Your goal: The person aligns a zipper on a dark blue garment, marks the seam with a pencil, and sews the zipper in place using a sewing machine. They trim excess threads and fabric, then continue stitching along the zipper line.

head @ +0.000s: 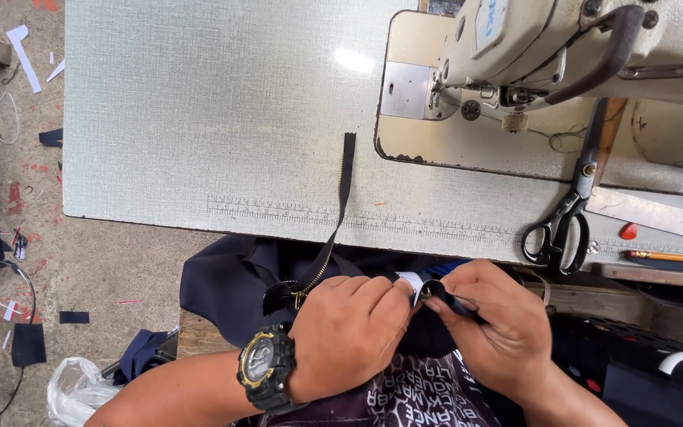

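My left hand (pixel 349 336) sits lowest in the head view, at about 6 o'clock, a black wristwatch (pixel 265 368) with a gold-rimmed face strapped just behind it. Its fingers are curled shut, pinching the edge of the dark navy fabric (pixel 227 285) together with a small white tag (pixel 411 283). My right hand (pixel 496 324) meets it from 4 o'clock — thumb and forefinger closed tight on the same fold of fabric, so both grips hold the cloth between them, fingertips nearly touching.

The fabric lies bunched in my lap, just off the near edge of the tabletop (pixel 199 103). A black zipper (pixel 340 213) with brass teeth runs from under my left hand up toward 12 o'clock, its upper end lying flat on the pale tabletop.

At 2 o'clock stands a cream sewing machine (pixel 563 47). Black-handled scissors (pixel 567 213) lie at 3 o'clock, blades pointing up toward the machine — beside them a yellow pencil (pixel 669 257). Scraps of cloth and paper litter the concrete floor (pixel 96 261) at 9 o'clock.
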